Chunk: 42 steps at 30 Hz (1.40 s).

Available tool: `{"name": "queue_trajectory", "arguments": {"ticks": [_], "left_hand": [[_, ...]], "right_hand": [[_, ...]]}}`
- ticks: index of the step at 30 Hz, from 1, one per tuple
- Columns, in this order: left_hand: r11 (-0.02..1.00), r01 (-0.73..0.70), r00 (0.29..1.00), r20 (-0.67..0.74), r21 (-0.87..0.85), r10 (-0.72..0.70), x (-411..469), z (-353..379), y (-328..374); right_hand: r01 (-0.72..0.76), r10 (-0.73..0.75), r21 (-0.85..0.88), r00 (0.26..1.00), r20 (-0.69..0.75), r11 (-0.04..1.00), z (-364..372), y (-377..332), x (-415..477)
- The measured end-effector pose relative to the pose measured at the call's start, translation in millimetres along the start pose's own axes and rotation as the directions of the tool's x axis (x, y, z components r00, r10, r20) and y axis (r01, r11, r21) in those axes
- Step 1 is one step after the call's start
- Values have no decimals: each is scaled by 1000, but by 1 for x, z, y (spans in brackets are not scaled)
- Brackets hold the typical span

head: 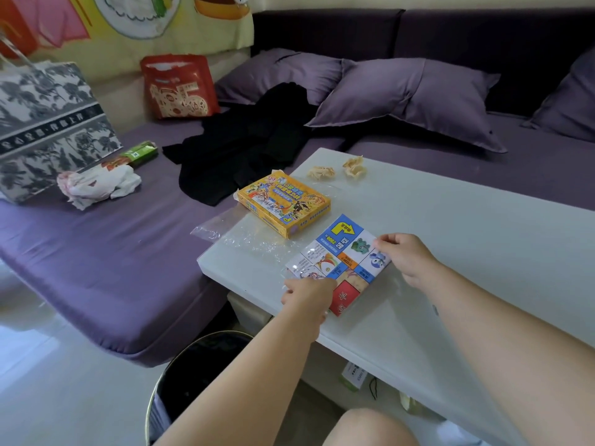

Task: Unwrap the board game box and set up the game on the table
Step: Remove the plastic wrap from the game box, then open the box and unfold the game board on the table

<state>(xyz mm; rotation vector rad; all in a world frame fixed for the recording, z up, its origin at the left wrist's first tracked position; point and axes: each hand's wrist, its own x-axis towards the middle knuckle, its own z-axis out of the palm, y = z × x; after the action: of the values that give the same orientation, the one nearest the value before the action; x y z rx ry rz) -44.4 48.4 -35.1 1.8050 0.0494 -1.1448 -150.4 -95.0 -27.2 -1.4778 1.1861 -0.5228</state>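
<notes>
A folded game board is held on the white tabletop, just below the centre of the frame. Its lower left edge is gripped by the left hand, whose fingers are curled onto it. Its right edge is pinched by the right hand, fingers together on the board. The yellow game box is seen just above the board, with clear plastic wrap spread beside it at the tabletop's left corner. Two crumpled paper wads are seen further up.
</notes>
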Motion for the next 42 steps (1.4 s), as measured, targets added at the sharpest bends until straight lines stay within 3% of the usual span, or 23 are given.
{"name": "queue_trajectory", "arguments": {"ticks": [5,10,14,16,20,22,24,27,30,35,40,42], "left_hand": [[999,1,1000,3,-53,-1,-4,-4,6],[999,-47,999,-20,26,48,-19,-3,16],[977,-180,979,-80,115,190,-38,-4,22],[942,-332,942,-25,43,333,-53,-2,28],[833,-510,825,152,-215,544,-92,10,39],[762,-641,736,205,-93,645,-108,20,39],[614,-785,609,289,85,739,-124,31,37],[423,-888,459,398,180,794,-147,53,37],[254,-947,320,472,198,821,-173,76,36],[-7,-985,79,488,172,869,-206,110,38],[-73,-989,11,556,129,831,-239,136,41],[-4,-998,37,590,68,807,-247,144,42]], "right_hand": [[26,-26,-3,999,19,1000,5,-10,-1],[135,-134,-26,991,29,991,-10,-41,-17],[214,-216,62,976,17,975,-33,-65,-39],[230,-230,112,973,-11,967,-45,-72,-50],[217,-198,284,976,-93,934,-72,-85,-77],[194,-152,397,979,-137,897,-88,-90,-93],[179,-101,483,978,-184,857,-108,-94,-109],[186,-59,512,965,-255,838,-143,-96,-135],[225,-77,432,940,-333,873,-178,-94,-160],[273,-219,39,843,-491,961,-231,-80,-200],[223,-265,-144,800,-538,964,-274,-71,-234],[160,-250,-212,816,-521,964,-285,-69,-241]]}}
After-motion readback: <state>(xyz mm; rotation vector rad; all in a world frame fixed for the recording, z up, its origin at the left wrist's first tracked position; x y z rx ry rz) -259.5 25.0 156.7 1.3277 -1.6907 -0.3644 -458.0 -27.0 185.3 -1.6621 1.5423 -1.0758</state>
